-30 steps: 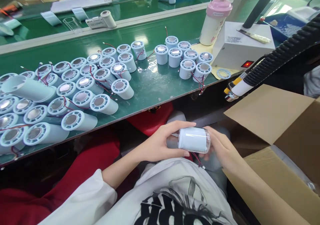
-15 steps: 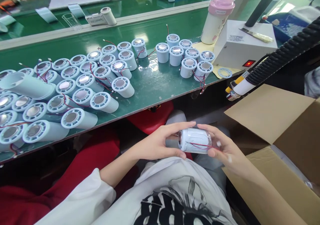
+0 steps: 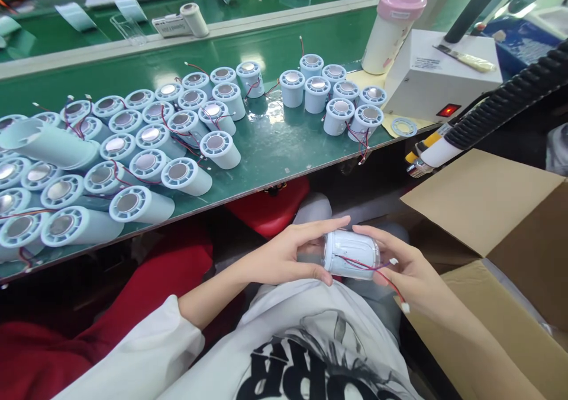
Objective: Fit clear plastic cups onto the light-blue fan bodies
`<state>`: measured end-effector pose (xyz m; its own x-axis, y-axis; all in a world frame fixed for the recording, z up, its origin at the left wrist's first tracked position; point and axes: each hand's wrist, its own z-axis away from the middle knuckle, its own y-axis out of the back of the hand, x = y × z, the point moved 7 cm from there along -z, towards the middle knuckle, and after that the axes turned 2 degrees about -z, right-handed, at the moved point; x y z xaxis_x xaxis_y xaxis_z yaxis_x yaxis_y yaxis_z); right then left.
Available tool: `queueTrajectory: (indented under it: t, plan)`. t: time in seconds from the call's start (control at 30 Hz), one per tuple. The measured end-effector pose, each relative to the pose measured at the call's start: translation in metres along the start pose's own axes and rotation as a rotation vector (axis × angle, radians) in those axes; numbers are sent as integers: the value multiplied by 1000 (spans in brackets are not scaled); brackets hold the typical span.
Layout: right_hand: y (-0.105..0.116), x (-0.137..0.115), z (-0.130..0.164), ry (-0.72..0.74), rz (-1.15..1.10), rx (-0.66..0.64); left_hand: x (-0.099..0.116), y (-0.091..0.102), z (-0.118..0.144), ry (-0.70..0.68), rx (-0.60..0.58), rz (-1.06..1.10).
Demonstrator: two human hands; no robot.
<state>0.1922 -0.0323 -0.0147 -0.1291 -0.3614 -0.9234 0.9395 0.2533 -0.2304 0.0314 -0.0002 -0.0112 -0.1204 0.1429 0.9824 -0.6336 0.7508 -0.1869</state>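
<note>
My left hand (image 3: 284, 255) and my right hand (image 3: 406, 270) hold one pale blue cylindrical part (image 3: 350, 255) between them, lying sideways over my lap below the table edge. The left fingers grip its left end from above and below. The right hand cups its right end, where a clear cap shows. A thin red wire (image 3: 381, 270) with a small white plug runs from the part across my right palm. Many similar pale blue cylinders (image 3: 177, 175) with silver discs and red wires lie on the green table (image 3: 266, 151).
A second group of upright cylinders (image 3: 337, 98) stands near a white box with a red lit switch (image 3: 444, 77) and a pink-lidded bottle (image 3: 393, 27). A black corrugated hose with a nozzle (image 3: 448, 145) hangs at right. An open cardboard box (image 3: 492, 222) sits beside my right arm.
The part has been turned in my hands: its plain side faced up before, now the red wire shows and trails over my right palm. The view shifted slightly.
</note>
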Motion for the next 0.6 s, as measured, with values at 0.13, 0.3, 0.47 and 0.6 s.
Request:
queueTrajectory:
  t: [0.13,0.3,0.47,0.6]
  plan:
    - [0,7,3,-21,45,0,-2,0,1,8,-26,-19]
    - [0,16,9,-37,75,-18,-6,-1,3,-11,-45,-142]
    - [-2,11,9,63,57,-45,4,-3,3,-169,7,-213]
    - [-7,4,6,84,-83,-81,16,-4,2,-299,46,-362]
